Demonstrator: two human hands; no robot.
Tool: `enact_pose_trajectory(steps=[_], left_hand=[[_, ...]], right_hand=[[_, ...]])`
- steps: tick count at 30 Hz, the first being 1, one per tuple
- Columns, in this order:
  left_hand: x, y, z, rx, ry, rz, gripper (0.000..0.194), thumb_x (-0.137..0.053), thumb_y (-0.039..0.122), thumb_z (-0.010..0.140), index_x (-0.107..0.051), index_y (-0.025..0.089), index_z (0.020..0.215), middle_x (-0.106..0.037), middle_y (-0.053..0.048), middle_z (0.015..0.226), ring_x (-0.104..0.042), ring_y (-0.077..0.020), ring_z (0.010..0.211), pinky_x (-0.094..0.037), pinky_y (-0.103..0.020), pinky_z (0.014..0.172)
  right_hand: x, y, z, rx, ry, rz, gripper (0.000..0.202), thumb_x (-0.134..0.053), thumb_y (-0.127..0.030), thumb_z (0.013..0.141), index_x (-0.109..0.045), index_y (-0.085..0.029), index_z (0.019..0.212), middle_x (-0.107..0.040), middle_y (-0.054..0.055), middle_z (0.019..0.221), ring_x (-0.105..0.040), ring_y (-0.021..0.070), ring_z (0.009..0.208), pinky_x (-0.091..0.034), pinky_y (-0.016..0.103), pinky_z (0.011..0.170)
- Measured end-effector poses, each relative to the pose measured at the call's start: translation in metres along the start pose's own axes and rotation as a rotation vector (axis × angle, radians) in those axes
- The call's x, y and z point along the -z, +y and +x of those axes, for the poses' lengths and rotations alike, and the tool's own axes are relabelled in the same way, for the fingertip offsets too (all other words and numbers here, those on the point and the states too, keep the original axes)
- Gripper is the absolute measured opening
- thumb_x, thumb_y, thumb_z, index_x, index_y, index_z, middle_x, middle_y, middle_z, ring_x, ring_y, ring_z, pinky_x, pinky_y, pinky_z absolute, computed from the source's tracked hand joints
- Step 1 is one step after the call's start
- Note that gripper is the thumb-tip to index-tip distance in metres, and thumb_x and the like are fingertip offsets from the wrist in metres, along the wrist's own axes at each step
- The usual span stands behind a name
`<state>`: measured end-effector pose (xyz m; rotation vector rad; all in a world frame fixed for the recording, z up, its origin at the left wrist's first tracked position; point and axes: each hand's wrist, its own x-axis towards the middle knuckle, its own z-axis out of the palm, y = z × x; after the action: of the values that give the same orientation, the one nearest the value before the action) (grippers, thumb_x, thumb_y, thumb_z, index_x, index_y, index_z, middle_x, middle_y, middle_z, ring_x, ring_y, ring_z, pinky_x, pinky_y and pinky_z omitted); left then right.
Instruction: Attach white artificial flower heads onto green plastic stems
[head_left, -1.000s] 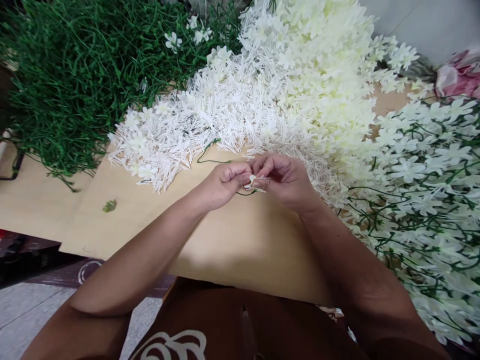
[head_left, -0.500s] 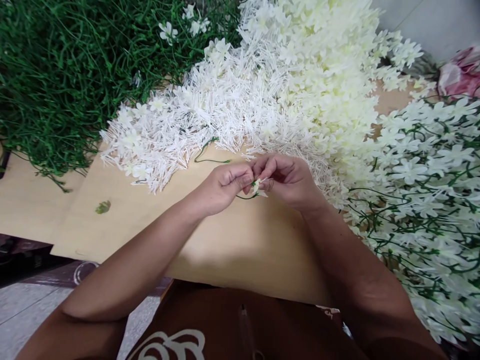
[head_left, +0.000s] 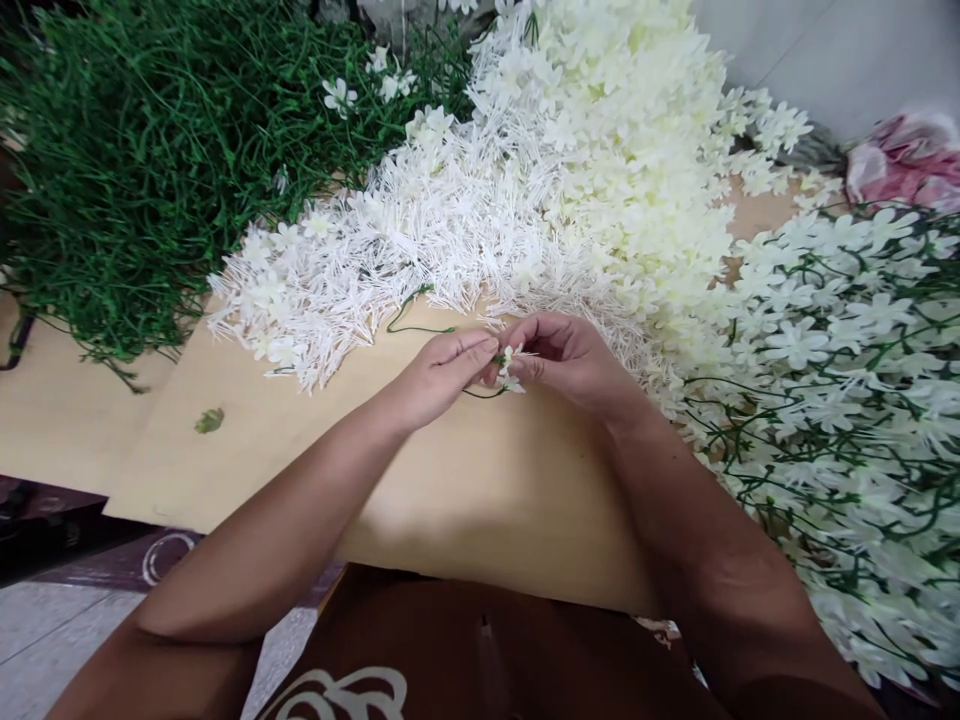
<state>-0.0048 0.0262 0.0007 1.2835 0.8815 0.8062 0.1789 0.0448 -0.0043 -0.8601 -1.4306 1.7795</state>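
Over the middle of the table, my left hand [head_left: 452, 370] is closed in a pinch on the green stem [head_left: 484, 395] of an artificial flower. My right hand [head_left: 574, 358] meets it from the other side, its thumb and fingers closed on the small white flower head [head_left: 511, 362] with a thin white piece poking out. The fingertips of both hands nearly touch and hide part of the stem. Just behind them a loose green stem [head_left: 409, 326] lies on the brown board. White stamen pieces [head_left: 442, 225] are heaped beyond it.
Green stems [head_left: 172, 150] are piled at the back left. Cream petals [head_left: 637, 150] are heaped at the back, and white flowers on stems [head_left: 840, 400] at the right. A pink and white bag [head_left: 904, 165] sits far right. A small greenish scrap [head_left: 209, 420] lies on the board [head_left: 285, 460].
The view has shifted slightly. The flower between my hands shows its petals more openly, and my right fingers have shifted a little around it. Both hands stay in the same place.
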Motion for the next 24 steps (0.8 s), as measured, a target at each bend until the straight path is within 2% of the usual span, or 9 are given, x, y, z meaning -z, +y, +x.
enact_pose_trajectory(steps=[3,6,10,15,20,24], left_hand=[[0.002,0.004,-0.002,-0.006,-0.008,0.012,0.042,-0.057,0.050,0.084,-0.048,0.017,0.060,-0.048,0.001,0.063,-0.044,-0.0104,0.061,-0.036,-0.023,0.060],[0.003,0.007,-0.003,-0.040,-0.017,0.062,0.045,-0.057,0.053,0.084,-0.045,0.018,0.060,-0.044,0.002,0.060,-0.045,-0.0104,0.062,-0.037,-0.023,0.061],[0.005,0.007,-0.002,-0.077,-0.023,0.099,0.047,-0.055,0.057,0.086,-0.044,0.018,0.061,-0.040,0.003,0.059,-0.043,-0.0097,0.060,-0.037,-0.022,0.059],[0.006,0.005,-0.001,-0.101,-0.012,0.109,0.050,-0.056,0.059,0.085,-0.042,0.018,0.060,-0.037,0.004,0.058,-0.039,-0.0085,0.056,-0.034,-0.021,0.054],[0.005,0.004,-0.001,-0.092,0.013,-0.008,0.049,-0.061,0.058,0.081,-0.046,0.017,0.060,-0.038,0.004,0.056,-0.035,-0.0074,0.052,-0.030,-0.022,0.051],[0.004,0.004,0.001,-0.020,0.022,-0.155,0.045,-0.067,0.054,0.077,-0.051,0.015,0.062,-0.038,0.005,0.053,-0.028,-0.0052,0.048,-0.021,-0.021,0.046]], right_hand=[[0.000,-0.003,-0.002,0.000,-0.014,0.011,0.027,-0.081,-0.037,0.069,-0.066,-0.017,0.079,-0.065,0.001,0.074,-0.060,0.0112,0.068,-0.049,0.025,0.063],[-0.002,-0.002,-0.001,0.006,0.027,0.009,0.027,-0.083,-0.037,0.067,-0.068,-0.018,0.079,-0.067,0.002,0.077,-0.061,0.0118,0.070,-0.050,0.025,0.064],[-0.007,0.001,0.000,0.009,0.120,-0.006,0.029,-0.084,-0.039,0.063,-0.068,-0.018,0.074,-0.065,0.000,0.068,-0.059,0.0101,0.062,-0.050,0.024,0.061],[-0.011,0.004,0.000,-0.002,0.178,0.003,0.029,-0.085,-0.038,0.061,-0.068,-0.017,0.071,-0.064,-0.002,0.060,-0.058,0.0085,0.055,-0.051,0.023,0.059],[-0.007,0.008,0.000,-0.014,0.141,0.104,0.027,-0.085,-0.036,0.062,-0.071,-0.018,0.076,-0.070,0.000,0.066,-0.063,0.0111,0.058,-0.054,0.025,0.060],[-0.007,0.008,0.001,-0.001,0.122,0.164,0.025,-0.086,-0.033,0.061,-0.072,-0.018,0.076,-0.073,0.001,0.070,-0.068,0.0127,0.065,-0.058,0.027,0.069]])
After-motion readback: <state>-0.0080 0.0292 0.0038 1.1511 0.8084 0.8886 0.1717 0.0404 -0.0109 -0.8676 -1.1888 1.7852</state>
